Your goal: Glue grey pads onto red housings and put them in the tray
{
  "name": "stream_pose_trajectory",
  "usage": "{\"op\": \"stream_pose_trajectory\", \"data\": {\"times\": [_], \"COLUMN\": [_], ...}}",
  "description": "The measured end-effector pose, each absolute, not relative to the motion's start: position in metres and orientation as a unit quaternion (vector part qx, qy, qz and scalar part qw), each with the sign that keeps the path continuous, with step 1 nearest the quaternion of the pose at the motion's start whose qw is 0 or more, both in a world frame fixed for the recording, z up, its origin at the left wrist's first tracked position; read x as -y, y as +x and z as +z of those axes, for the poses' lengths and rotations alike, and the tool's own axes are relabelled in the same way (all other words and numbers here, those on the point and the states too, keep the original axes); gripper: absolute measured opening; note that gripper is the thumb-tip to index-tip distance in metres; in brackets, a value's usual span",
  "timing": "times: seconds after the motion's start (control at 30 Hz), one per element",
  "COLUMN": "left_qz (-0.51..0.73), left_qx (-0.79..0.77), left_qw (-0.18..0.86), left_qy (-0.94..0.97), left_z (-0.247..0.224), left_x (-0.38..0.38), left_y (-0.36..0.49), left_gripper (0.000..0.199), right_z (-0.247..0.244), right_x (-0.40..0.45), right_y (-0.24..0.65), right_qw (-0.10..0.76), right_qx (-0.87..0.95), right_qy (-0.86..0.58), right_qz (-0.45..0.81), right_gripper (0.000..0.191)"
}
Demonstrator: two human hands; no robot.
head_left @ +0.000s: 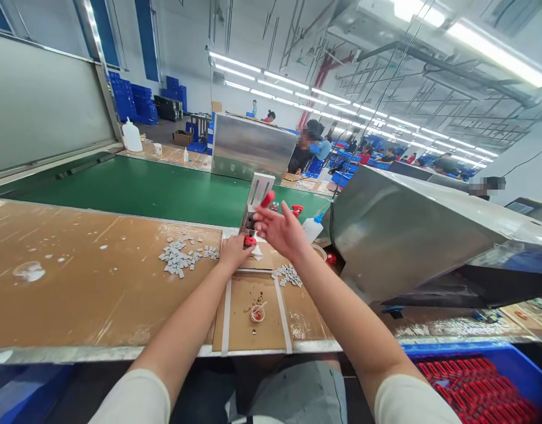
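Observation:
My left hand (235, 252) has its fingers closed on a small red part (250, 241) at the foot of an upright metal fixture (258, 194). What the part is exactly, I cannot make out. Beside the fixture my right hand (282, 231) is raised, thumb up and fingers apart, with nothing visible in it. Close above its fingertips is a blurred red handle (268, 199). Small grey metal pieces (180, 257) lie heaped left of my left hand, and more grey pieces (287, 275) lie below my right wrist. A tiny round cup (257, 313) stands on the cardboard in front.
A green conveyor belt (165, 191) runs behind the bench (85, 282), with red parts (297, 209) on it. A white bottle with a blue tip (313, 228) stands by a large metal housing (421, 229). At lower right, a blue bin (509, 353) holds rows of red parts. Other people sit farther back.

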State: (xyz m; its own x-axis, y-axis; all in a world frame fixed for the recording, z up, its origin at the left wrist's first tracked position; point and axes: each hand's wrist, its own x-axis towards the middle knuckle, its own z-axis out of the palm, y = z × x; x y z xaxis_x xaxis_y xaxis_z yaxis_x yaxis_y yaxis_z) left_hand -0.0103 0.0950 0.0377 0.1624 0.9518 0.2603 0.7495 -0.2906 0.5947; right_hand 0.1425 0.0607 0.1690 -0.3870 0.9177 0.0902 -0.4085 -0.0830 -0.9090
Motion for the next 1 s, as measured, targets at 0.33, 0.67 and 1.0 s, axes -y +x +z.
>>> {"op": "stream_pose_trajectory", "data": {"times": [0.33, 0.67, 1.0], "left_qz": [0.443, 0.406, 0.509], "left_qx": [-0.419, -0.225, -0.322], "left_qw": [0.518, 0.683, 0.518], "left_qy": [0.6, 0.563, 0.608], "left_z": [0.053, 0.072, 0.038], "left_x": [-0.064, -0.023, -0.042], "left_y": [-0.044, -0.028, -0.024], "left_gripper": [0.064, 0.087, 0.06], "right_z": [0.167, 0.099, 0.103], "right_x": [-0.062, 0.02, 0.046], "right_y": [0.16, 0.174, 0.176], "right_qw": [0.518, 0.4, 0.596], "right_qx": [0.662, 0.833, 0.529], "right_qy": [-0.354, -0.365, -0.355], "right_qz": [0.409, 0.111, 0.489], "right_gripper": [0.047, 0.06, 0.074]}}
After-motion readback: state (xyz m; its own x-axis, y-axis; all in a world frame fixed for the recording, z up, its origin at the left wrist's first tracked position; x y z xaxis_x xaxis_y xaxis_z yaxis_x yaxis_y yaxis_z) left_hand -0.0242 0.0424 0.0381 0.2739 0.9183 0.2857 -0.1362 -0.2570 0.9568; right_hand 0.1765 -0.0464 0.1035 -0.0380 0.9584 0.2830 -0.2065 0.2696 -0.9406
